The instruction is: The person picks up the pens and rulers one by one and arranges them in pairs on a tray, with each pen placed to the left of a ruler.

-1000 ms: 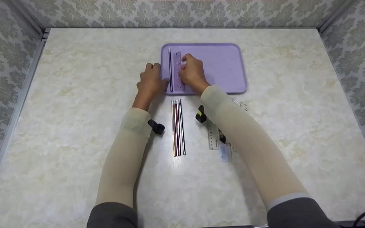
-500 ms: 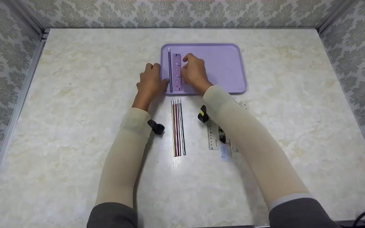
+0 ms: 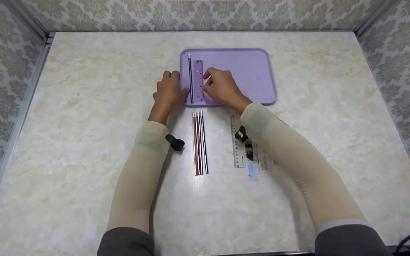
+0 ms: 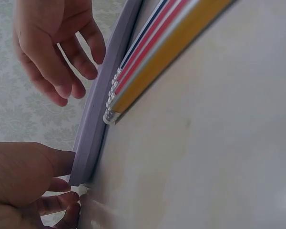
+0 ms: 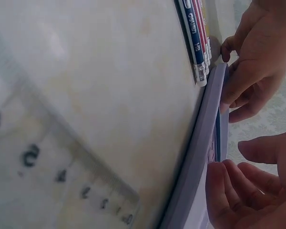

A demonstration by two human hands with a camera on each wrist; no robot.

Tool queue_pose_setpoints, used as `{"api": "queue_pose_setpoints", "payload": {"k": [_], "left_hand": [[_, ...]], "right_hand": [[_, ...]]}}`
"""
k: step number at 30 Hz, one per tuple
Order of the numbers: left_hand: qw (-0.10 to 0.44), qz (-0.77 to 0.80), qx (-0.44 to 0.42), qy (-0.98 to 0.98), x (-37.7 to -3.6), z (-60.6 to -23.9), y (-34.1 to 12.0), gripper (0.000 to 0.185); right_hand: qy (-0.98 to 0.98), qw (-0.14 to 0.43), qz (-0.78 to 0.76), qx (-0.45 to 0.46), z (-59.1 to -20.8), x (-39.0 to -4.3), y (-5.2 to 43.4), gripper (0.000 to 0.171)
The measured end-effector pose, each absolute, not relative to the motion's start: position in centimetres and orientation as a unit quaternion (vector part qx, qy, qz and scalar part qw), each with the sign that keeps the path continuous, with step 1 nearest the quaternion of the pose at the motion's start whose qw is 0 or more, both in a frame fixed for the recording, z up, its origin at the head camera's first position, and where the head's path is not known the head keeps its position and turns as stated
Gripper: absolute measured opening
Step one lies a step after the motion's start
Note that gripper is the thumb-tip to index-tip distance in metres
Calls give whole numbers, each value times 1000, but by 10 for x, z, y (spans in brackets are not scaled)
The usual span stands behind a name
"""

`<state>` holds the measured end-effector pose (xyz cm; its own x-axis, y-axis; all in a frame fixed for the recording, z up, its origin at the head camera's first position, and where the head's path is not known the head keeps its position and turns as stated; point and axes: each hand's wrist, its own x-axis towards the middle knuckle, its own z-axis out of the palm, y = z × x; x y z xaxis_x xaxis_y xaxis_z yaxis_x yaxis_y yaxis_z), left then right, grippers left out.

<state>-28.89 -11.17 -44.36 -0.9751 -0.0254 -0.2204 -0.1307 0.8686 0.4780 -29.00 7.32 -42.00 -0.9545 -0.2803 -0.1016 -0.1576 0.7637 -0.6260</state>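
Note:
In the head view, the left hand (image 3: 169,87) grips the left rim of a purple tray (image 3: 249,73), thumb over the edge and fingers outside. The left wrist view shows that thumb (image 4: 62,162) on the rim. A dark striped pencil (image 3: 190,80) lies along the tray's left side, with a pinkish-purple ruler (image 3: 198,81) parallel to its right. The right hand (image 3: 222,85) hovers over the tray just right of that ruler, its fingers loosely bent and holding nothing. Those fingers (image 5: 224,186) show near the tray's rim in the right wrist view.
Several pencils (image 3: 198,144) lie side by side on the table in front of the tray. To their right are a clear ruler (image 3: 238,153) and a small item with a pale blue part (image 3: 252,170), partly under the right forearm. Patterned walls border the table.
The pinkish-purple ruler, tilted at the right fingers a second ago, now lies straight beside the pencil. The right hand has let go and shifted slightly toward the body. The left hand stays put.

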Motion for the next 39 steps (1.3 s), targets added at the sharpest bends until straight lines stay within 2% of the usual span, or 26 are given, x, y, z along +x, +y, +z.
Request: {"api": "queue_pose_setpoints", "payload": {"k": [8, 15, 21, 32, 39], "left_hand": [[94, 255, -40, 962, -290, -444, -113, 60], [98, 254, -41, 961, -289, -444, -112, 60], [102, 253, -45, 961, -289, -444, -111, 61], [100, 248, -47, 962, -288, -443, -110, 64], [95, 248, -44, 963, -288, -444, -110, 63]], "right_hand": [[930, 109, -292, -197, -411, -272, 73, 31], [919, 160, -255, -254, -408, -257, 72, 44], [917, 167, -228, -280, -410, -248, 75, 54], [918, 197, -200, -281, -419, -229, 82, 82], [916, 209, -189, -285, -422, -216, 83, 110]]}}
